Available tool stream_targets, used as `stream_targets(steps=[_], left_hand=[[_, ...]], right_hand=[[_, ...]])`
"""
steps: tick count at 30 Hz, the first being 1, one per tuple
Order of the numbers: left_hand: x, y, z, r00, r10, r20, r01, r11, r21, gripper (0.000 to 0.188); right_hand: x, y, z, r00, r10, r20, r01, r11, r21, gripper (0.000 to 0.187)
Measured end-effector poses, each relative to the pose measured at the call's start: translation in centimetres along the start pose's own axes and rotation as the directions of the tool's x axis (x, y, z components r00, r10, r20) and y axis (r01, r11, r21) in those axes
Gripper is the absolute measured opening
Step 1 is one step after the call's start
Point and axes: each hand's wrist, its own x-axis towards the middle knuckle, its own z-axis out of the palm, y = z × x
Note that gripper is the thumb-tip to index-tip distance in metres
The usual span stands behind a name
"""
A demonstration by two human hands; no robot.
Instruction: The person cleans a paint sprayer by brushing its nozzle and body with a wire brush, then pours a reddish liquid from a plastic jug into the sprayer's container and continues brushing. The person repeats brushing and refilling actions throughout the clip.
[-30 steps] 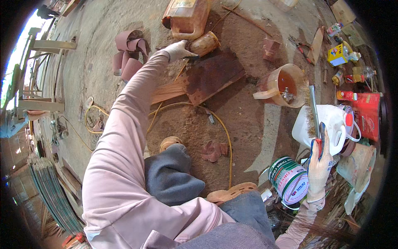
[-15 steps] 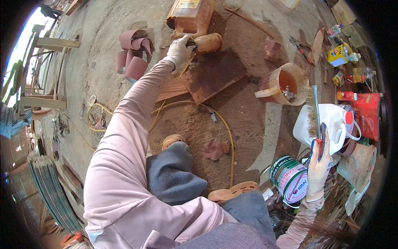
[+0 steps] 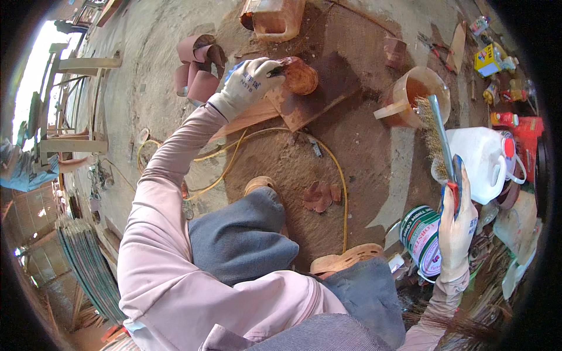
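My left hand (image 3: 250,89), in a white work glove, is closed on a rounded reddish-brown wooden piece (image 3: 301,78) with a shiny, wet-looking surface. Its fingertips grip the left end of the piece; the thumb is partly hidden. Below it on the ground lies a dark wet-stained board (image 3: 331,96). Out to the right, my gloved right hand (image 3: 459,231) grips the red handle of a wire brush (image 3: 443,134), held upright with its bristles facing left. Beside the brush stand a white plastic jug (image 3: 468,161) and a translucent plastic pitcher (image 3: 390,111) with brownish liquid inside.
A cut-open, stained plastic can (image 3: 272,23) lies at the far middle, and curled sandpaper (image 3: 201,88) at far left. A yellow hose (image 3: 343,193) loops across the ground near my feet. A paint can (image 3: 421,240) stands by my right wrist; bottles and a red bag (image 3: 530,137) line the right.
My left hand has drawn the wooden piece nearer and to the right, away from the stained can and over the board. My right hand still grips the brush, now tilted more to the left.
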Motion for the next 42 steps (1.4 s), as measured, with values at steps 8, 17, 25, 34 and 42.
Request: stream_targets(steps=[8,17,25,34,42], left_hand=[[2.2,2.5,0.9,0.980,-0.048,0.191,0.112,0.933,-0.341,0.038],[3.9,4.4,1.6,0.951,-0.300,0.082,0.294,0.785,-0.545,0.029],[5.1,3.9,0.7,0.919,-0.294,0.262,0.390,0.771,-0.503,0.030],[6.1,3.9,-0.8,0.866,-0.310,0.391,0.483,0.716,-0.503,0.027],[6.5,1.9,1.3,0.945,-0.192,0.265,0.299,0.835,-0.463,0.023]], right_hand=[[0.3,-1.1,1.5,0.998,-0.049,0.032,0.046,0.995,0.090,0.047],[0.8,-1.3,6.5,0.984,-0.108,0.141,0.065,0.958,0.279,0.048],[0.8,-0.1,10.2,0.982,-0.095,0.165,0.038,0.947,0.319,0.052],[1.9,1.5,12.5,0.982,-0.082,0.171,0.077,0.996,0.038,0.054],[-0.1,3.9,13.5,0.974,-0.078,0.214,0.094,0.994,-0.064,0.049]])
